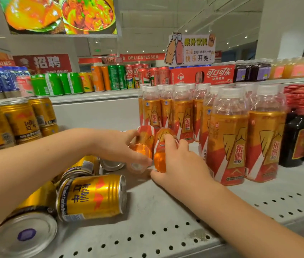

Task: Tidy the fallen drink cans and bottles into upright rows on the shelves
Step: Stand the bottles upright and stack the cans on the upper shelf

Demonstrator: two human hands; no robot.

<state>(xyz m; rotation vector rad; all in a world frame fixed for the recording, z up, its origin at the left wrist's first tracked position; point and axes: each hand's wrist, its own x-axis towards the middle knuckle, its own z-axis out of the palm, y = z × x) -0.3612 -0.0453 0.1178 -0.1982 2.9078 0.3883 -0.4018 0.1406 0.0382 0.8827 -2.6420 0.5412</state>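
The left hand (pixel 121 146) curls its fingers over one fallen orange bottle (pixel 142 144), and the right hand (pixel 182 164) grips a second bottle (pixel 163 151) between fingers on top and thumb below. Both bottles lie side by side, touching, on the perforated shelf (pixel 166 229). Just right of them stand upright bottles (pixel 227 138) in rows, with dark bottles (pixel 296 138) beyond, while fallen cans (pixel 91 196) lie under the left forearm, in front of upright cans (pixel 20 121).

Forearms stretched forward — left hand (pixel 118 146) grips the left bottle (pixel 142 150), right hand (pixel 183 164) the right bottle (pixel 159 161).
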